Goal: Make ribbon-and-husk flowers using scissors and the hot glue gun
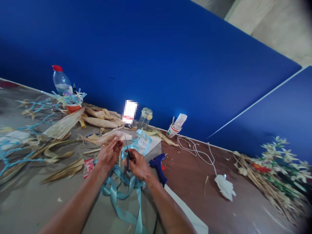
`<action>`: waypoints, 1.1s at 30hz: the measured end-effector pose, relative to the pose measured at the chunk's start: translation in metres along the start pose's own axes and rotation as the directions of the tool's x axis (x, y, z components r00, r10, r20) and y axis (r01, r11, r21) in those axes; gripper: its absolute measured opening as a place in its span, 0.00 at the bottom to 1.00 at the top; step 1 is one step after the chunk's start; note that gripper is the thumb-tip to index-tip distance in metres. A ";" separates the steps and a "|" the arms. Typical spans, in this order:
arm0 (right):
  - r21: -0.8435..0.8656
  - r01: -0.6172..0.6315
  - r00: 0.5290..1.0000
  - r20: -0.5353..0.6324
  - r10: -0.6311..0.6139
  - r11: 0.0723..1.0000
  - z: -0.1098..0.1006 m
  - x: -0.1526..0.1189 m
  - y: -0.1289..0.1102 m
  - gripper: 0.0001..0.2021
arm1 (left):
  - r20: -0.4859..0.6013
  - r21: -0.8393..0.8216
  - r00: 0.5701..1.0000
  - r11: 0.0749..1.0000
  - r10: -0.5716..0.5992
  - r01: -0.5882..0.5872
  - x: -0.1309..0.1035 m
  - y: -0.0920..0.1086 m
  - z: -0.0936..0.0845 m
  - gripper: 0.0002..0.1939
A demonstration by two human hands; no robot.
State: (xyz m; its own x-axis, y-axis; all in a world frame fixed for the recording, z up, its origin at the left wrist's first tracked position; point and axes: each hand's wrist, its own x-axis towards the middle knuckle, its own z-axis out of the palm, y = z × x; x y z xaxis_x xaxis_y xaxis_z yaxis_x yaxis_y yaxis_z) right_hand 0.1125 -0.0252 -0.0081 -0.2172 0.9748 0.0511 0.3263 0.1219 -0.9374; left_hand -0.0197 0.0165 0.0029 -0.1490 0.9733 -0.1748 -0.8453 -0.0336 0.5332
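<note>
- Blue ribbon [138, 208]: loose loops on worktop [26, 211], left of glue gun [159, 165] (landmark), nearest end twd wearer.
- R hand [138, 164]: closed round scissors [128, 156], just left of glue gun; blades up, gap betw. them can't be told.
- L hand [109, 156]: fingers bent, narrow, at near edge of pale husk [107, 139]; firm pinch or light touch, can't tell.
- Step (judged): trimming or lining up a cut at fingertips; the move calls for L fingers steady, blades clear of skin, ribbon loops kept out of the cut.
- Red packet [88, 167]: left of glue gun, beyond L forearm.
- White wrapped item [225, 187]: right of glue gun; white cable [195, 149] runs to it, approx.
- White flowers [280, 154]: far right of glue gun, w/ dried stalks.
- Cup [174, 130], w/ white paper in it: beyond glue gun, slightly right.
- Lidded jar [145, 118]: beyond glue gun, slightly left.
- Red-capped bottle [60, 79]: beyond glue gun, far left, by blue partition [156, 58].
</note>
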 end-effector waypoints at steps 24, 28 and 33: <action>0.285 -0.066 0.998 0.021 0.063 0.956 0.010 0.001 -0.004 0.18 | 0.050 0.149 0.998 0.988 -0.046 0.038 -0.013 -0.005 0.008 0.15; 0.257 -0.030 0.999 -0.004 0.032 0.966 0.012 0.002 0.001 0.17 | 0.025 0.150 0.998 0.988 -0.052 0.047 -0.014 -0.005 0.009 0.16; 0.288 -0.002 1.000 -0.010 0.005 0.958 0.014 0.003 0.003 0.16 | 0.002 0.154 0.998 0.986 -0.060 0.059 -0.013 -0.006 0.009 0.16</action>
State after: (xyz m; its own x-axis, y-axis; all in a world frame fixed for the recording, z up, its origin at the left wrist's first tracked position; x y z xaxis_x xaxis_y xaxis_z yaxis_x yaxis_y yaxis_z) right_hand 0.1002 -0.0248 -0.0151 -0.2059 0.9773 0.0497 0.0482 0.0609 -0.9970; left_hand -0.0087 0.0061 0.0093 -0.0965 0.9741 -0.2046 -0.7636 0.0594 0.6429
